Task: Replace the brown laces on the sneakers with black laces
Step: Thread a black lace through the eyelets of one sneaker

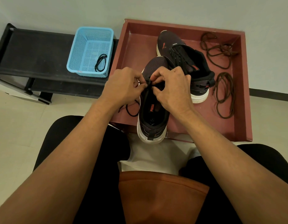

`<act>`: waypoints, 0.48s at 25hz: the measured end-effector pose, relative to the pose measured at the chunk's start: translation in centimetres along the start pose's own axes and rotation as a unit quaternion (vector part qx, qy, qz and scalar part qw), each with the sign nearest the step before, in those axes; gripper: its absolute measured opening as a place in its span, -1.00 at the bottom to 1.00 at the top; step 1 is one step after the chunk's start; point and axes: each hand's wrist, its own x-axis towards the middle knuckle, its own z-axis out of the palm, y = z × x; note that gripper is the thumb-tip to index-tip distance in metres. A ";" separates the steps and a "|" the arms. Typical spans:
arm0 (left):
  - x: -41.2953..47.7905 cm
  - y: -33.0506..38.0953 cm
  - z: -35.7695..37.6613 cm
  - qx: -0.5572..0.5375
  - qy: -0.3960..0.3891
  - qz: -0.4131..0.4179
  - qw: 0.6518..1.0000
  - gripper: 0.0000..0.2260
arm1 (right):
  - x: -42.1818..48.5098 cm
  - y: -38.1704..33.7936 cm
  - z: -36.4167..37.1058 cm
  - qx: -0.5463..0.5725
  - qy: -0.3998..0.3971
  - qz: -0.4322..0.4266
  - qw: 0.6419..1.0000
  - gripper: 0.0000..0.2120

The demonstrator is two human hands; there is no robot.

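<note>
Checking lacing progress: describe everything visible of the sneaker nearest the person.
The near sneaker is dark with a perforated-looking upper, white sole, black heel loop and orange PUMA print on its insole. It stands upright in the red tray, heel over the front edge toward the person, toe by the second sneaker. The left hand and right hand pinch a black lace at its eyelets; loose lace trails beside it.

Near sneaker (153,113): heel overhangs tray's (136,49) front edge, black lace (127,111) partly threaded. Far sneaker (185,62): laced black, mid-tray. Two brown laces (224,50) loose along right edge.
</note>
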 end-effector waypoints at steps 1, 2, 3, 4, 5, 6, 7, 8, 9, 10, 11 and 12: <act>0.0 -0.4 0.1 0.022 -0.003 -0.015 1.000 -0.81 | 0.0 0.0 0.0 0.002 0.001 0.000 1.000 -0.73; -0.1 -0.6 0.1 0.058 -0.015 -0.039 0.997 -0.86 | 0.0 0.0 0.1 0.003 0.001 0.001 1.000 -0.73; -0.3 -0.9 0.2 0.102 -0.034 -0.065 0.992 -0.90 | 0.0 0.0 0.0 0.006 0.000 0.001 1.000 -0.73; -0.5 -1.1 0.3 0.145 -0.053 -0.087 0.984 -0.85 | 0.0 0.0 0.0 0.007 -0.001 0.001 1.000 -0.73; -0.6 -1.3 0.4 0.170 -0.065 -0.102 0.978 -0.81 | 0.0 0.0 0.0 0.008 -0.003 0.000 1.000 -0.73; -0.6 -1.4 0.5 0.176 -0.066 -0.104 0.977 -0.81 | 0.0 0.1 0.0 0.007 -0.004 0.000 1.000 -0.73; -0.5 -1.4 0.4 0.165 -0.059 -0.092 0.980 -0.85 | 0.0 0.1 0.0 0.006 -0.005 0.000 1.000 -0.73; -0.3 -1.2 0.3 0.135 -0.047 -0.073 0.987 -0.87 | 0.0 0.0 0.0 0.005 -0.005 0.000 1.000 -0.72; -0.2 -1.0 0.2 0.093 -0.034 -0.052 0.994 -0.89 | 0.1 0.0 0.0 0.005 -0.005 0.000 1.000 -0.72; 0.0 -0.7 0.0 0.053 -0.020 -0.031 0.998 -0.92 | 0.1 0.0 0.0 0.004 -0.004 0.000 1.000 -0.72; 0.1 -0.4 0.0 0.023 -0.007 -0.015 1.000 -0.95 | 0.1 0.0 0.0 0.002 -0.005 0.000 1.000 -0.72; 0.1 -0.1 0.0 0.008 0.002 -0.007 1.000 -0.94 | 0.1 0.0 0.0 0.001 -0.007 -0.001 1.000 -0.72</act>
